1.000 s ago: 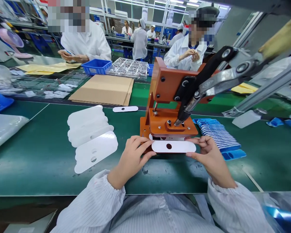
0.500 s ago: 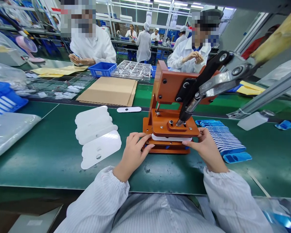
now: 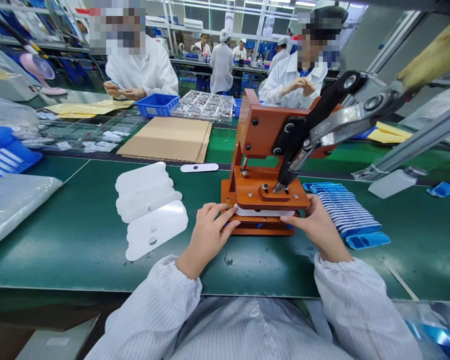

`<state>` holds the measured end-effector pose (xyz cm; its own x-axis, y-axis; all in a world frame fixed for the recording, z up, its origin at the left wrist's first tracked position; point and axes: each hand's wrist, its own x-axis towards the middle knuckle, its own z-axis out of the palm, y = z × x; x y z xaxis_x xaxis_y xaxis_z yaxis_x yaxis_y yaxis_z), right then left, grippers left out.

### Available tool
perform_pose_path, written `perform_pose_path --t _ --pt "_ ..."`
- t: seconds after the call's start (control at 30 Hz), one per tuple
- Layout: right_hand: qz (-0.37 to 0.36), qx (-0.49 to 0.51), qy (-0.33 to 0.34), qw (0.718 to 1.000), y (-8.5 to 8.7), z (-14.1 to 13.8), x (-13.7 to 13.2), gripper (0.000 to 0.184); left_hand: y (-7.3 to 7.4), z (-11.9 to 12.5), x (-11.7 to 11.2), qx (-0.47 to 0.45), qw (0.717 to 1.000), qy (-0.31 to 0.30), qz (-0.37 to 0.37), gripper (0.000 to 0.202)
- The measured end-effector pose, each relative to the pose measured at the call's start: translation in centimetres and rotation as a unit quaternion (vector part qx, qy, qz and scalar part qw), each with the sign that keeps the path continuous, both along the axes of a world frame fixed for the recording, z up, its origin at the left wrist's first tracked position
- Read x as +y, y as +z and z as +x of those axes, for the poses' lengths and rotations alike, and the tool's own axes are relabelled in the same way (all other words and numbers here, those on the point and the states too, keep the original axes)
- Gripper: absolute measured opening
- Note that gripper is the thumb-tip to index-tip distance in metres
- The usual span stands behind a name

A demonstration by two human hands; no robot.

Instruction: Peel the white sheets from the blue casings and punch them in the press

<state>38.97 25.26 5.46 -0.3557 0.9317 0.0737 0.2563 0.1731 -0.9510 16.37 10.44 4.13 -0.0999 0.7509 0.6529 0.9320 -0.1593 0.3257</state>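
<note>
An orange hand press (image 3: 273,165) with a black and metal toggle lever stands on the green bench. Between its upper and lower plates lies a white strip (image 3: 264,213), its front edge showing and the rest hidden under the upper plate. My left hand (image 3: 212,230) has its index fingertip at the strip's left end, the thumb lower by the base. At the other end, my right hand (image 3: 318,225) pinches with the thumb on the strip's right end, while its fingers reach behind the press's side. Bits of blue (image 3: 260,225) show beneath the lower plate.
White sheets (image 3: 152,210) with scalloped edges lie left of the press, and a loose white strip (image 3: 209,168) behind them. Right of it sits a row of blue-and-white strips (image 3: 345,210). Cardboard sheets (image 3: 168,137) and a blue bin (image 3: 157,105) are further back. Co-workers sit opposite.
The white strip has slid slightly further in between the plates, with less of its front edge showing. Both hands keep nearly the same place at its ends.
</note>
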Motion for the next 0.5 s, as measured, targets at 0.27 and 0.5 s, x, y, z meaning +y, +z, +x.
perform_pose_path --t 0.27,0.5 --pt "0.001 -0.008 0.018 1.0 0.35 -0.37 -0.78 0.059 -0.11 -0.15 0.09 0.033 0.999 -0.012 -0.012 0.023" --pt "-0.003 0.028 0.048 0.998 -0.51 -0.44 -0.93 0.052 -0.16 -0.25 0.22 0.055 0.998 -0.005 -0.006 0.022"
